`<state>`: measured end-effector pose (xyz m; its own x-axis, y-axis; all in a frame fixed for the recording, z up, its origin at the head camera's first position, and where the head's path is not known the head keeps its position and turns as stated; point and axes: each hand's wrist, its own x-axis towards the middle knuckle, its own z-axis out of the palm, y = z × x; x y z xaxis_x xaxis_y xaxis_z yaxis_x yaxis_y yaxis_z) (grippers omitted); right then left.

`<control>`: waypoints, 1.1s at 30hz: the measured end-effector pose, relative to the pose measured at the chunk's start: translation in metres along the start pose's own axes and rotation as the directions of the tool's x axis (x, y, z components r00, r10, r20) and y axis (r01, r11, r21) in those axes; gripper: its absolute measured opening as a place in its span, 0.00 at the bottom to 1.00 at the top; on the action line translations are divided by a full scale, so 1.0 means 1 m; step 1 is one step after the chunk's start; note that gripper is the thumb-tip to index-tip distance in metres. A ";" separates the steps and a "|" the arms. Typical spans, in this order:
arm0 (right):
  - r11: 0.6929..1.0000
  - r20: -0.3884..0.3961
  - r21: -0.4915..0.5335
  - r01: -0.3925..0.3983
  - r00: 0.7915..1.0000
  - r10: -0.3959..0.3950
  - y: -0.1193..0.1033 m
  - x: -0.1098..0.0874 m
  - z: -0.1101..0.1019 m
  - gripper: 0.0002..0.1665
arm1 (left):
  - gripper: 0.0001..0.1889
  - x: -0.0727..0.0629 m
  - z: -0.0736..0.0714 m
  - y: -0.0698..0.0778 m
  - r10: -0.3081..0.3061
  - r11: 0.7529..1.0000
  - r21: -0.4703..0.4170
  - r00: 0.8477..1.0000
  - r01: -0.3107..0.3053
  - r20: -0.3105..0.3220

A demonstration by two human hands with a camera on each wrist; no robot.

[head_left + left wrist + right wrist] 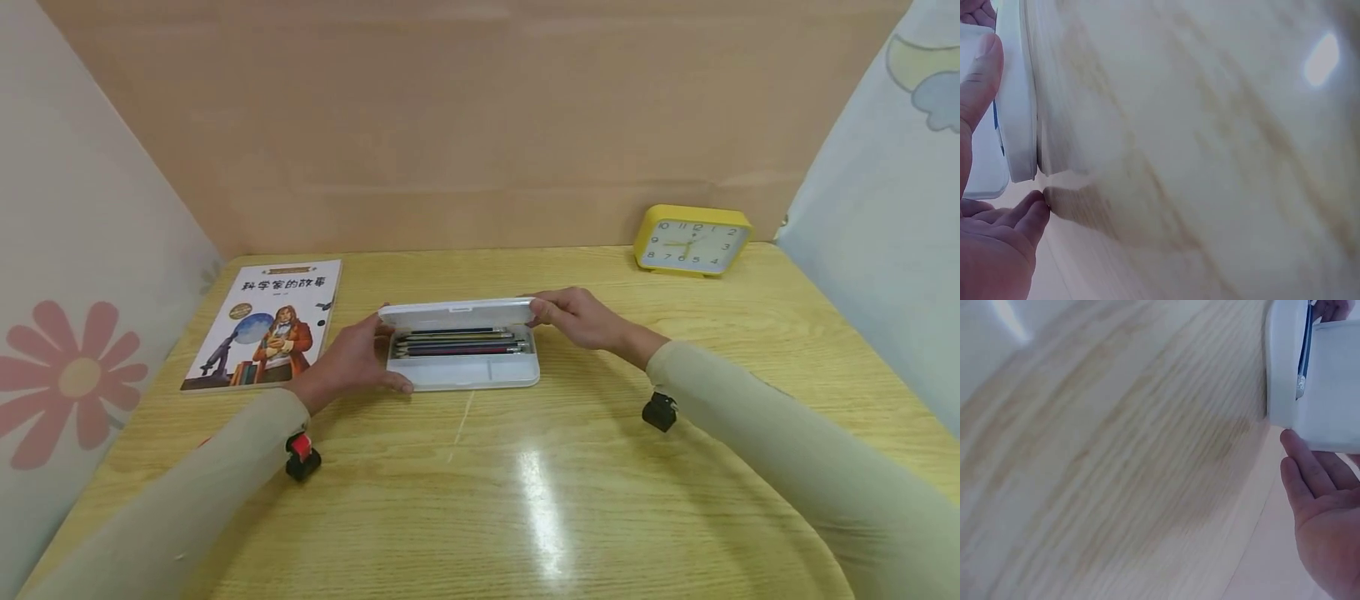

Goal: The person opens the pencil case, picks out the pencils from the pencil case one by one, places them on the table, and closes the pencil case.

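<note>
A white pencil case (pixel 442 373) lies on the table with its lid (pixel 420 316) tilted up along the back. Inside, several pencils (pixel 459 345) lie side by side, some with metal-banded eraser ends at the right. My left hand (pixel 354 360) grips the case's left end, thumb at the front corner and the other fingers toward the back. At the lid's right end, my right hand (pixel 583 320) pinches the edge, thumb in front and fingers behind. In the right wrist view, fingertips of the right hand (pixel 1329 506) lie right at the case's corner.
A book (pixel 262 325) with an illustrated cover lies left of the case on the wooden table (pixel 420 517). Toward the back right stands a yellow clock (pixel 693 242). Walls border the table at the back and both sides.
</note>
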<state>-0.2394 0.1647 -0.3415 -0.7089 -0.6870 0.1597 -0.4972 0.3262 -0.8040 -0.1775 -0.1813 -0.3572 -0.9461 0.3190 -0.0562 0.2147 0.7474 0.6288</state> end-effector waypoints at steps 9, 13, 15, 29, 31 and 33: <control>0.984 -0.061 0.013 -0.178 0.982 0.179 0.003 0.010 0.001 0.23 | 0.76 -0.001 0.001 -0.003 0.009 1.000 0.006 1.000 -0.009 -0.010; 0.968 -0.127 -0.030 -0.248 0.962 0.242 0.004 0.018 0.005 0.22 | 0.77 -0.001 0.001 -0.004 0.019 0.999 0.029 1.000 -0.019 -0.015; 0.959 -0.161 -0.065 -0.277 0.951 0.264 0.006 0.022 0.008 0.21 | 0.77 -0.001 0.001 -0.004 0.024 0.999 0.037 1.000 -0.024 -0.016; 0.907 -0.206 -0.273 -0.321 0.940 0.271 0.016 0.034 0.013 0.23 | 0.75 0.010 -0.010 -0.006 0.088 0.946 0.305 0.994 -0.106 0.072; 0.908 -0.197 -0.266 -0.322 0.941 0.276 0.015 0.034 0.013 0.23 | 0.76 0.011 -0.011 -0.006 0.076 0.943 0.319 0.994 -0.099 0.082; 0.909 -0.191 -0.260 -0.325 0.940 0.281 0.013 0.033 0.012 0.22 | 0.76 0.012 -0.011 -0.006 0.069 0.943 0.320 0.994 -0.094 0.089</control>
<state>-0.2637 0.1388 -0.3537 -0.9022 -0.4300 0.0337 -0.3519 0.6888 -0.6338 -0.1930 -0.1885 -0.3528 -0.9037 0.4204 -0.0809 0.3691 0.8609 0.3502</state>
